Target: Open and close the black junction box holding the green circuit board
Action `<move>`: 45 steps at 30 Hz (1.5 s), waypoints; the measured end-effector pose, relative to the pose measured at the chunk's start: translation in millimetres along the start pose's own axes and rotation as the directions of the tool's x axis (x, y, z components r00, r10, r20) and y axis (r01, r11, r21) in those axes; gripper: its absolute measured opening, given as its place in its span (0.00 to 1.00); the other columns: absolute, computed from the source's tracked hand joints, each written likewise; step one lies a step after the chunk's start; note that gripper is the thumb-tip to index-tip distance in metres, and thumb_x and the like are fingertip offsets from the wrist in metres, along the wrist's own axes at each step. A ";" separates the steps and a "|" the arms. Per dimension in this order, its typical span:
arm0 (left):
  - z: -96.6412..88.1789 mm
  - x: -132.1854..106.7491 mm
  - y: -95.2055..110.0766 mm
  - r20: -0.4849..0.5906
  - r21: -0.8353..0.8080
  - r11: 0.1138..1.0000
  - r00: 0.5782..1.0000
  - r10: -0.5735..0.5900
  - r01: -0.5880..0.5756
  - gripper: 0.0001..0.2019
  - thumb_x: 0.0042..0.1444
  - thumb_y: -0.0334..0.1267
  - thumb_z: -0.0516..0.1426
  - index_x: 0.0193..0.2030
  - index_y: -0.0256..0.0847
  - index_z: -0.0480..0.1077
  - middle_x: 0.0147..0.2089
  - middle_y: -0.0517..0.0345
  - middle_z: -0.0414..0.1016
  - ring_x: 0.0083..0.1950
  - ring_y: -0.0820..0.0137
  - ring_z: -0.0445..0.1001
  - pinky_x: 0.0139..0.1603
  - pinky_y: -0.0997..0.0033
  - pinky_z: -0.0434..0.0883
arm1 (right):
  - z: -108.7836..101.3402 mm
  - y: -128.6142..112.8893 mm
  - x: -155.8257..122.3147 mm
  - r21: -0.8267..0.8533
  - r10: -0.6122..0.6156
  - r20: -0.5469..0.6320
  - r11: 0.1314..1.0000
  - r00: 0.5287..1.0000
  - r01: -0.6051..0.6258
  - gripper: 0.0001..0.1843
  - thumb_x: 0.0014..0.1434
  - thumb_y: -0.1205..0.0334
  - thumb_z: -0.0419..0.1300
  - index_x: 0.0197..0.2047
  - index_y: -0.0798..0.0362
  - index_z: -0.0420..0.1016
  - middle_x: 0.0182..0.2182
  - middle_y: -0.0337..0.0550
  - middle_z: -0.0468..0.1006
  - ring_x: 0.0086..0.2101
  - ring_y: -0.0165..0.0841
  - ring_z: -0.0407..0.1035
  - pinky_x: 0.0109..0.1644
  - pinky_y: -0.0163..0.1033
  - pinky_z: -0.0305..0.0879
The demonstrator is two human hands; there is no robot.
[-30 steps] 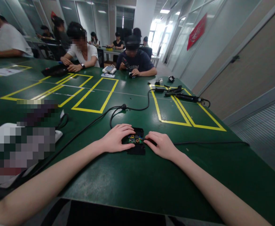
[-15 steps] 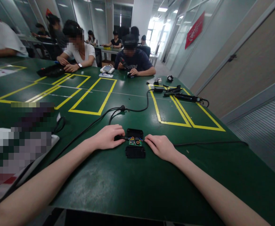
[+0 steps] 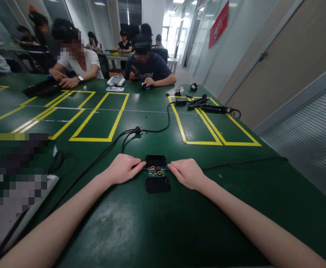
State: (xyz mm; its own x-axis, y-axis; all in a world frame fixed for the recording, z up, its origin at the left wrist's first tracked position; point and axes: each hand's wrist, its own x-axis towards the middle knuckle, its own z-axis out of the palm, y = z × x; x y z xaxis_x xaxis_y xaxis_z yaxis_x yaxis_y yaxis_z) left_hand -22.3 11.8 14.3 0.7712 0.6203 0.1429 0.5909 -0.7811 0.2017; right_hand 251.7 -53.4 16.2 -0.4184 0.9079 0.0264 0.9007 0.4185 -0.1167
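Observation:
A small green circuit board (image 3: 156,172) with copper-coloured ring coils and coloured wires lies in front of me, between two black plastic case halves: the far half (image 3: 155,160) and the near half (image 3: 157,185). My left hand (image 3: 125,169) is closed at the board's left end, pinching the black cable that joins it there; the fingers hide most of that cable. At the opposite end, my right hand (image 3: 186,173) is closed around another black cable (image 3: 243,162), which runs off to the right across the green table (image 3: 140,230).
A black plug (image 3: 137,130) and its cords lie beyond my left hand. Further off are black tool-like parts (image 3: 214,108) over yellow tape outlines. A pale tray-like object (image 3: 49,184), partly blurred, sits at left. Two people (image 3: 150,70) work across the table.
The camera view has turned slightly, shifting most of the scene leftward. My left fingers have closed further over the cable end; the board and case halves keep their arrangement.

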 end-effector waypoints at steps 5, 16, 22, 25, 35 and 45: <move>-3.3 1.0 -3.6 0.030 0.034 0.994 0.994 -0.104 0.103 0.31 0.75 0.50 0.42 0.25 0.40 0.72 0.24 0.53 0.75 0.28 0.66 0.74 0.31 0.68 0.52 | -6.7 1.5 2.7 -0.071 0.105 0.055 0.992 0.993 -0.101 0.30 0.78 0.53 0.44 0.34 0.54 0.82 0.32 0.49 0.85 0.31 0.36 0.77 0.33 0.39 0.50; -8.5 3.4 -9.8 -0.014 0.053 0.965 0.967 -0.255 0.256 0.34 0.72 0.54 0.42 0.20 0.41 0.72 0.19 0.51 0.71 0.25 0.64 0.71 0.29 0.67 0.48 | -10.1 26.8 -7.4 0.045 0.153 0.000 0.987 0.988 -0.153 0.36 0.77 0.49 0.40 0.23 0.51 0.75 0.21 0.46 0.77 0.24 0.35 0.71 0.33 0.39 0.52; -11.8 -1.8 -8.4 -0.043 -0.126 0.948 0.953 -0.300 0.293 0.32 0.70 0.54 0.44 0.15 0.41 0.58 0.16 0.59 0.55 0.20 0.71 0.56 0.29 0.68 0.47 | -8.6 40.3 -11.6 0.357 0.112 -0.071 0.931 0.991 -0.080 0.37 0.73 0.35 0.37 0.18 0.50 0.52 0.15 0.36 0.54 0.18 0.29 0.52 0.29 0.39 0.48; -13.2 -2.0 -4.7 0.022 -0.275 0.897 0.935 -0.354 0.346 0.30 0.67 0.56 0.44 0.17 0.41 0.49 0.19 0.62 0.47 0.22 0.73 0.49 0.29 0.68 0.47 | -5.8 42.8 -12.9 0.513 0.142 -0.059 0.854 0.988 -0.092 0.37 0.70 0.31 0.40 0.19 0.49 0.45 0.17 0.34 0.47 0.19 0.26 0.46 0.28 0.39 0.44; -32.3 -9.7 2.1 0.424 -0.583 0.677 0.879 -0.218 0.449 0.32 0.58 0.70 0.53 0.21 0.43 0.52 0.23 0.65 0.47 0.24 0.75 0.49 0.26 0.71 0.48 | -11.0 35.6 -21.7 0.776 -0.069 0.079 0.630 0.994 -0.018 0.34 0.69 0.36 0.50 0.20 0.49 0.49 0.19 0.31 0.48 0.21 0.25 0.44 0.27 0.37 0.45; -31.7 -9.5 7.9 0.365 -0.500 0.795 0.916 -0.165 0.343 0.33 0.56 0.64 0.60 0.18 0.40 0.52 0.21 0.67 0.46 0.25 0.75 0.48 0.27 0.72 0.47 | -12.3 36.9 -22.7 0.647 -0.058 0.076 0.763 0.995 -0.005 0.33 0.70 0.41 0.52 0.19 0.50 0.52 0.17 0.31 0.51 0.21 0.26 0.46 0.27 0.36 0.47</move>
State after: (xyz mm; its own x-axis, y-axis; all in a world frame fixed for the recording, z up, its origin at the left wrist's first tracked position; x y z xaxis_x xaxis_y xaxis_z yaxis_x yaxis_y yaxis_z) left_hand -32.5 2.0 45.3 0.6955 0.6713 -0.2562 0.6156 -0.3729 0.6943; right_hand 295.9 -58.2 23.6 -0.4780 0.8773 -0.0428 0.6134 0.2986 -0.7311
